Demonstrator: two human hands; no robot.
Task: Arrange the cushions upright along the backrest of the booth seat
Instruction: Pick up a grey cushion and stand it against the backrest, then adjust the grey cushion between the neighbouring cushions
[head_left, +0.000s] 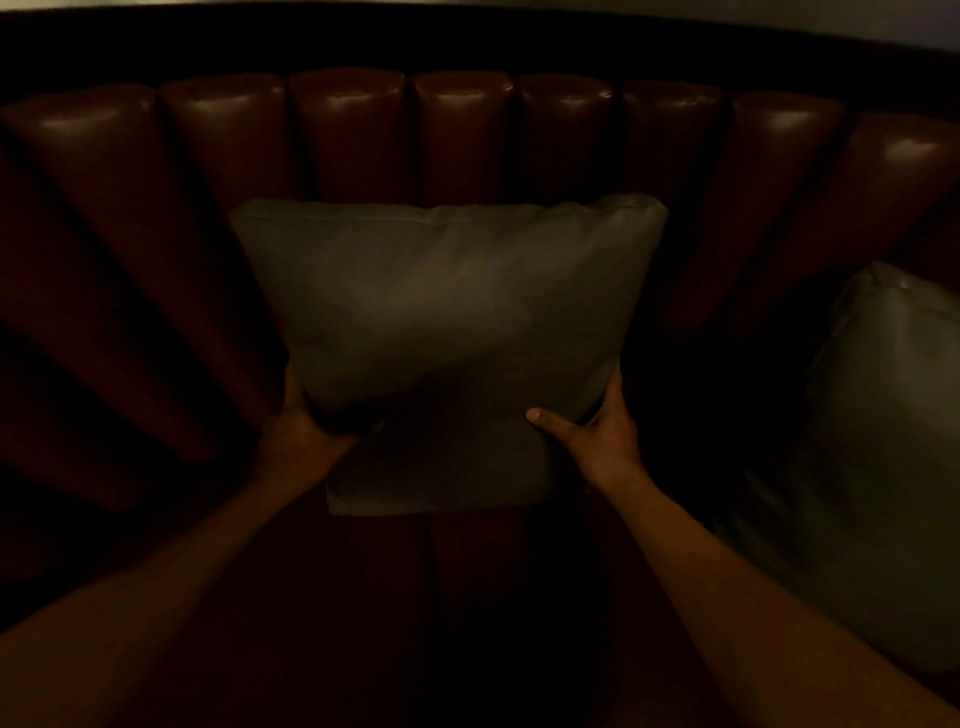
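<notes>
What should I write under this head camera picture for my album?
Both hands, left and right, hold a grey cushion against the booth's red backrest, another cushion beside it.

The one camera sits on my head, looking forward and steeply down over my outstretched arms at the curved backrest (467, 135) of the booth, close up, wide-angled and dim.

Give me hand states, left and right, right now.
Left hand: closed on the lower left edge of the grey cushion.
Right hand: closed on its lower right edge, thumb across the front.
</notes>
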